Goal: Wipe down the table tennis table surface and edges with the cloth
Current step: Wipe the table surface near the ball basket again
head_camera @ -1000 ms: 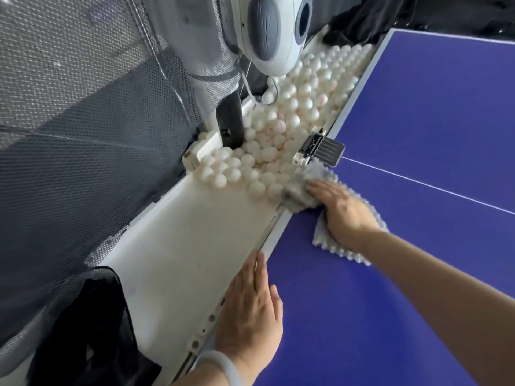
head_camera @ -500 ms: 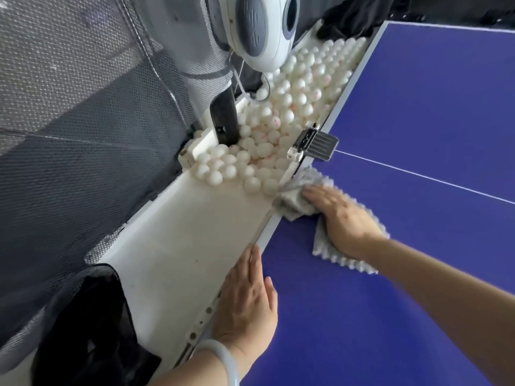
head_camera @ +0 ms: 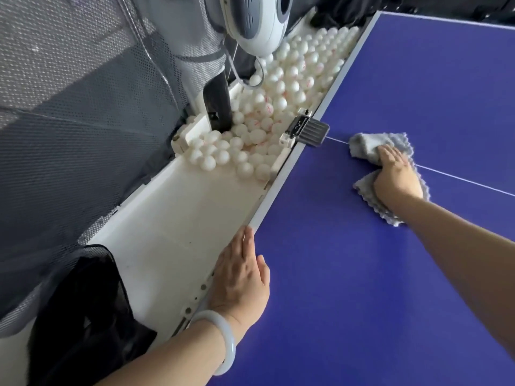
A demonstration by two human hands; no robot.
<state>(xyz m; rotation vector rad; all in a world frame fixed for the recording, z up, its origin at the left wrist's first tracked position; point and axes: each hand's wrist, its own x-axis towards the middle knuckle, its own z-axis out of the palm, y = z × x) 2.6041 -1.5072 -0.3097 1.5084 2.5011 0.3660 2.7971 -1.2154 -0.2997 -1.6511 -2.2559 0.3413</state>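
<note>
A grey scalloped cloth (head_camera: 370, 147) lies bunched on the blue table tennis table (head_camera: 348, 260), over the thin white centre line. My right hand (head_camera: 395, 176) presses flat on the cloth, fingers straight and pointing toward the far left, well in from the table's white end edge (head_camera: 281, 188). Nearer me, my left hand (head_camera: 241, 277) rests flat on that edge with straight fingers, half on the blue surface. A pale bangle circles the left wrist.
A white collecting tray (head_camera: 156, 246) runs along the table's end, heaped with several white balls (head_camera: 278, 107) at its far part. A ball machine (head_camera: 256, 20) stands over it. A dark clamp (head_camera: 309, 130) grips the edge. Grey netting (head_camera: 69, 107) and black fabric (head_camera: 83, 316) fill the left.
My right hand has slid the cloth away from the table's end edge, rightward onto the blue surface over the centre line. The left hand has stayed on the edge.
</note>
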